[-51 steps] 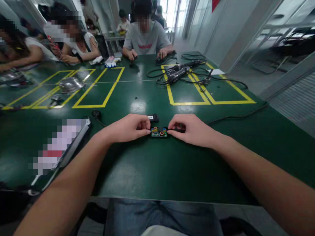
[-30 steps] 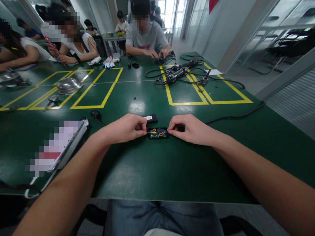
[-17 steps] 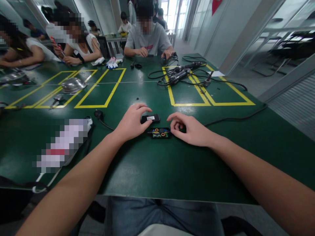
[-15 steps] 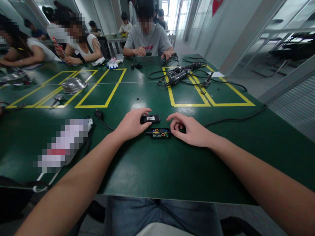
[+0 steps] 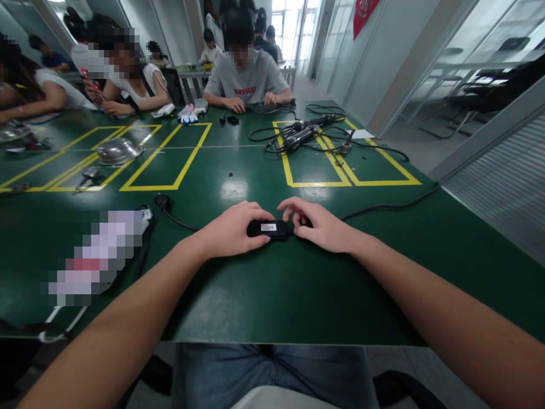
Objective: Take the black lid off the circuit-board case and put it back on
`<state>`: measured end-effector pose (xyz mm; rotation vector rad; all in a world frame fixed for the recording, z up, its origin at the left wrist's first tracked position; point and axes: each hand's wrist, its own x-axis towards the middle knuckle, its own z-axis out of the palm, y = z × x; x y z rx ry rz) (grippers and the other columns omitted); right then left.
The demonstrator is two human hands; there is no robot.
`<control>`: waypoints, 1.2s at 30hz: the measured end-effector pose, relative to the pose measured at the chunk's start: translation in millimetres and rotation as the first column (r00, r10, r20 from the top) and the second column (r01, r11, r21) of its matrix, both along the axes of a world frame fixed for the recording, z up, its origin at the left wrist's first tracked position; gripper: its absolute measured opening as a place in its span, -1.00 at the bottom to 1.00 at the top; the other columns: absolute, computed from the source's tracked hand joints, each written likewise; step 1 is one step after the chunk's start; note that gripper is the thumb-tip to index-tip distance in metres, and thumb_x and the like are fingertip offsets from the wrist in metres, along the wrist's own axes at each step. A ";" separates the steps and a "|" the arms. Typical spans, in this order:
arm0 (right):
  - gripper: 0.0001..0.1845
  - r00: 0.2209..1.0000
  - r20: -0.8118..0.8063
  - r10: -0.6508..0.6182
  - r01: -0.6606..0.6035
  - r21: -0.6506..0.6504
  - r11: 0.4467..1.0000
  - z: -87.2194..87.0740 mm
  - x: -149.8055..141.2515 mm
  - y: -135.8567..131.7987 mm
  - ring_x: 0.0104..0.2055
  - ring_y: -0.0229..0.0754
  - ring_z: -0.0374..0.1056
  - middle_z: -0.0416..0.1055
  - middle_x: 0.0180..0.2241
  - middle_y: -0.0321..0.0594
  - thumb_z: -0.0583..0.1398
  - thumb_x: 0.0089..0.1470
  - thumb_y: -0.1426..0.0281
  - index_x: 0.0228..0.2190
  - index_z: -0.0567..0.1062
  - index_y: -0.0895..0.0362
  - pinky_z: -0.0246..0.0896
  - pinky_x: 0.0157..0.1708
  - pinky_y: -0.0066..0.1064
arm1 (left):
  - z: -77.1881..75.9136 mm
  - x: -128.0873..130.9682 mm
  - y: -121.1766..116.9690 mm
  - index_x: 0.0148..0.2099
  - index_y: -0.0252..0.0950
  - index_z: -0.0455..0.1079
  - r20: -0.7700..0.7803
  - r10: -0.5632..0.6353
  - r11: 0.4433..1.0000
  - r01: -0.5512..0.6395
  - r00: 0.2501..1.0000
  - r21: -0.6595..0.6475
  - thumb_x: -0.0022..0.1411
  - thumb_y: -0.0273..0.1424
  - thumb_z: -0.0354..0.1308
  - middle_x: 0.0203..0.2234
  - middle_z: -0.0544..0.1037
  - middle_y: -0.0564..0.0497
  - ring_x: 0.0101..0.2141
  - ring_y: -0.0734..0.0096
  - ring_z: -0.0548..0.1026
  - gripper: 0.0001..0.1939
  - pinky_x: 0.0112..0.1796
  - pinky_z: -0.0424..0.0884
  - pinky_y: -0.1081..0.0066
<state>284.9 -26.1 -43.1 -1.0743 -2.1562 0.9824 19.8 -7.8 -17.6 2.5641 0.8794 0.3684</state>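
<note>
A black plastic cover (image 5: 279,229) with a white printed label sits over the small black housing, whose circuit board is now hidden beneath it. My left hand (image 5: 238,230) grips the cover's left part between thumb and fingers. Close by its right end, my right hand (image 5: 317,224) has its forefinger stretched out and the other fingers curled, with nothing seen in them. A black cable with a plug (image 5: 162,201) runs in from the left behind my left hand. Another black cable (image 5: 392,205) leads off to the right from behind my right hand.
Left of my arm lies a pale, blurred-out long object (image 5: 100,255) with a white strap. Metal bowl-like part (image 5: 119,151) and a tangle of black tools with cables (image 5: 300,133) lie across the green table (image 5: 238,301). Co-workers sit opposite, one person's hands (image 5: 235,105) at the far edge.
My left hand has taken hold of the labelled cover and brought it toward me onto the open housing, covering the board. My right hand stays near the right end.
</note>
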 end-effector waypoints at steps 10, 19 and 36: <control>-0.73 0.979 0.197 -0.045 -0.006 0.254 0.967 4.0 -6.4 -5.3 -0.28 -0.11 0.45 0.58 -0.22 -0.18 0.43 0.17 0.26 -0.13 0.62 0.10 0.28 -0.25 -0.30 | 4.1 2.9 -1.9 0.16 -0.23 0.62 -0.073 0.024 0.999 -0.020 0.997 0.047 0.36 -0.31 0.37 -0.09 0.66 -0.11 -0.06 0.08 0.61 -0.65 0.02 0.49 0.17; -0.76 0.973 0.225 -0.047 -0.022 0.292 0.956 5.4 -5.6 -6.9 -0.27 -0.08 0.48 0.59 -0.20 -0.14 0.41 0.21 0.25 -0.15 0.61 0.10 0.34 -0.23 -0.28 | 6.4 3.4 -5.6 0.18 -0.26 0.61 -0.143 0.003 0.996 0.009 0.990 0.089 0.45 -0.30 0.28 -0.12 0.62 -0.12 -0.09 0.09 0.60 -0.67 -0.05 0.48 0.20; -0.74 0.965 0.252 -0.072 -0.016 0.331 0.944 3.6 -6.6 -8.1 -0.22 -0.02 0.51 0.61 -0.18 -0.10 0.41 0.19 0.25 -0.13 0.59 0.11 0.35 -0.21 -0.24 | 4.8 3.2 -4.4 0.20 -0.27 0.61 -0.117 0.018 0.995 -0.006 0.993 0.103 0.41 -0.31 0.33 -0.10 0.65 -0.13 -0.09 0.08 0.61 -0.64 -0.03 0.50 0.18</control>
